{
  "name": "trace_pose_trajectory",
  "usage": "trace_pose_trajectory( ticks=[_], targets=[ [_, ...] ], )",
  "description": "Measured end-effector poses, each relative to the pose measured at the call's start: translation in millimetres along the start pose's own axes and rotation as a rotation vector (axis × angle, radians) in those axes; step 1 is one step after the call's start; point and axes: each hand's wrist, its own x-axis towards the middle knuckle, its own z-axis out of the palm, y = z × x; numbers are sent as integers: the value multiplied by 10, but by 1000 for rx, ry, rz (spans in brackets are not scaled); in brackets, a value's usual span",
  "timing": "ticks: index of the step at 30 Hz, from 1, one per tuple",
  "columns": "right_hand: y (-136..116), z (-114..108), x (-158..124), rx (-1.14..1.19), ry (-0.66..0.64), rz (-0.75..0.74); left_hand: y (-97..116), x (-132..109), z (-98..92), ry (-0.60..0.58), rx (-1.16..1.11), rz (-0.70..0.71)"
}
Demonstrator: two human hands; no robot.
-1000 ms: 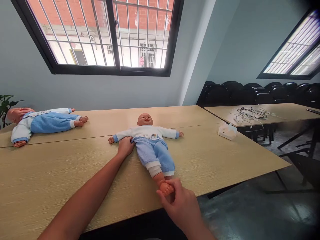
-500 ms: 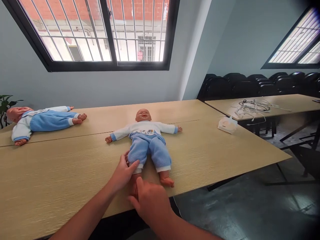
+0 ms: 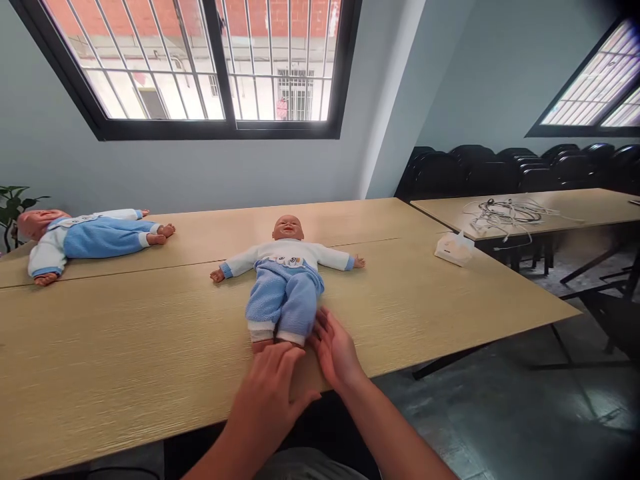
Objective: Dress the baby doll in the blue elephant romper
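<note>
A baby doll [image 3: 287, 267] in a white top and blue trousers lies face up on the wooden table [image 3: 400, 300], arms spread, its legs close together. My left hand [image 3: 270, 380] is over the doll's feet at the trouser cuffs, thumb apart from the fingers; its fingertips touch the lower legs and hide the feet. Against the outer side of the trouser leg on the right rests my right hand [image 3: 335, 347], palm turned inward and fingers extended, holding nothing.
A second doll [image 3: 107, 237] lies at the table's far left, by a plant [image 3: 15, 207]. A tissue pack [image 3: 454, 249] sits on the right. Tangled cables [image 3: 510, 213] lie on another table, with stacked black chairs [image 3: 450, 173] behind.
The doll's legs have shifted left and closed together. My left hand moved from the trouser leg down to the feet; my right hand left the foot for the legs' right side and opened.
</note>
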Motion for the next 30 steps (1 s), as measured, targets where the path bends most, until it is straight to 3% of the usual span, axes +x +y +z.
trace_pose_trajectory(
  ticks=[3, 8, 11, 18, 25, 30],
  targets=[
    [-16, 70, 42, 111, -22, 62, 91, -90, 172, 69, 115, 1],
    [-72, 182, 272, -6, -129, 92, -196, -134, 249, 215, 124, -51],
    [-69, 280, 429, -125, -186, 58, -317, -161, 216, 238, 19, -101],
    [-13, 378, 710, -185, -186, -15, -406, -189, 102, 342, -283, -212],
    [-55, 320, 730, -289, -251, -24, -532, -246, 56, 370, -517, -380],
    [-195, 267, 736, -318, -319, -47, -601, -263, 54, 463, -753, -530]
  ],
)
